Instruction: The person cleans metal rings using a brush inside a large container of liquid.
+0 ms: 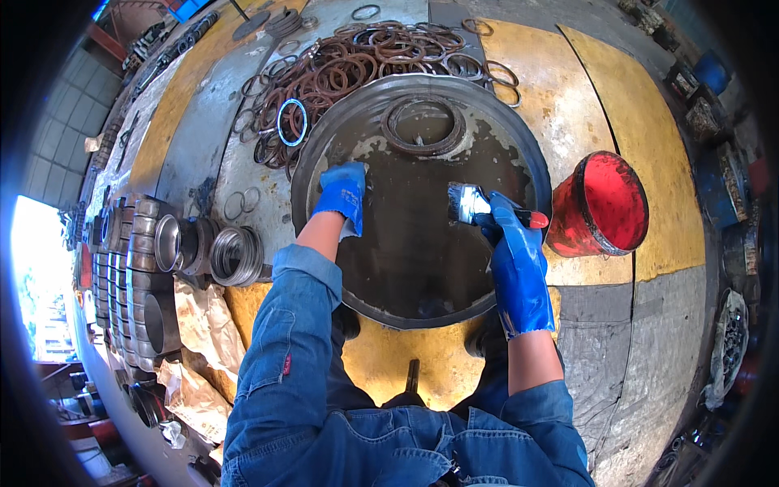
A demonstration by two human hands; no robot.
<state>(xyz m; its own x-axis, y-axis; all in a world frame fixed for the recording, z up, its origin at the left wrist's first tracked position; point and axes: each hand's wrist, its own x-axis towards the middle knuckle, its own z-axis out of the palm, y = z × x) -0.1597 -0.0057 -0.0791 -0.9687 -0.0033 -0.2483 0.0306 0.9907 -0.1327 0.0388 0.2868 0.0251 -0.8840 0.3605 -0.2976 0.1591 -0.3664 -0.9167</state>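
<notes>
Holding 1 paintbrush (pixel 472 204) in closed fingers of the right hand (pixel 513 247), bristles (pixel 453 200) left of them, above 1 basin (pixel 304 166); presumably light, soft-tipped, slippery if wet (best taken by the handle (pixel 537 219)). Showing 1 half-curled left hand (pixel 342 195), with hold impossible to tell.

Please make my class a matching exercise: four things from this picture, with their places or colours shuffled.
1. brush
2. bucket
3. ring pile
4. left hand

A. heaped beyond the basin
B. blue-gloved, at the basin's left side
C. in the right hand
D. red, right of the basin

Pairs: 1-C, 2-D, 3-A, 4-B
</notes>
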